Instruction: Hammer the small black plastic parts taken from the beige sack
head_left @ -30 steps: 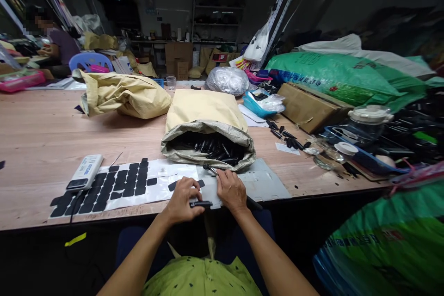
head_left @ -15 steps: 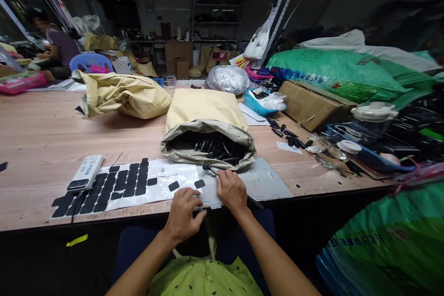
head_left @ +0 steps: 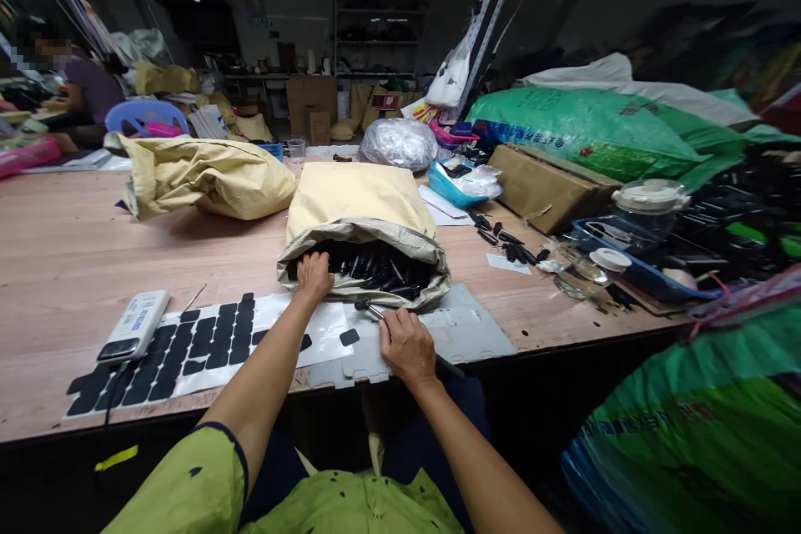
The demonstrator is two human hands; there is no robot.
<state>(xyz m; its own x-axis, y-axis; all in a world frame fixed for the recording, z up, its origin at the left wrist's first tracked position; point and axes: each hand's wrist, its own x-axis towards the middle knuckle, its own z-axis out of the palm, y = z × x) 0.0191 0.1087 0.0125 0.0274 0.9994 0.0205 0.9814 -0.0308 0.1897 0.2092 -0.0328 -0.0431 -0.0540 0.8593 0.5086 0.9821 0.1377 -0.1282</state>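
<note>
My left hand [head_left: 314, 274] reaches into the left side of the mouth of an open cream paper-faced sack [head_left: 360, 192]. Its fingertips are lost against the dark inside, so I cannot see whether they grip anything. Many glossy black elongated pieces [head_left: 388, 271] fill the sack's mouth. Just in front of the sack, my right hand [head_left: 410, 344] is closed around a slim metal-shafted tool [head_left: 370, 309] with a dark round end pointing left. Under it lies a grey sheet [head_left: 481, 334]. Beside that, black rounded-square pads [head_left: 213, 334] sit on white backing, one loose pad [head_left: 349, 337] near my right hand.
A white handheld device [head_left: 134, 325] with a cable lies at the left. Behind it rests a folded cream sack [head_left: 213, 175]. To the right are loose black pieces [head_left: 510, 242], a cardboard box [head_left: 551, 188], a blue tray [head_left: 638, 267] and green sacks [head_left: 581, 121]. Another person sits far left.
My left hand has moved from the table edge, where it was empty, up into the sack's mouth. My right hand keeps hold of the tool. The view has shifted slightly.
</note>
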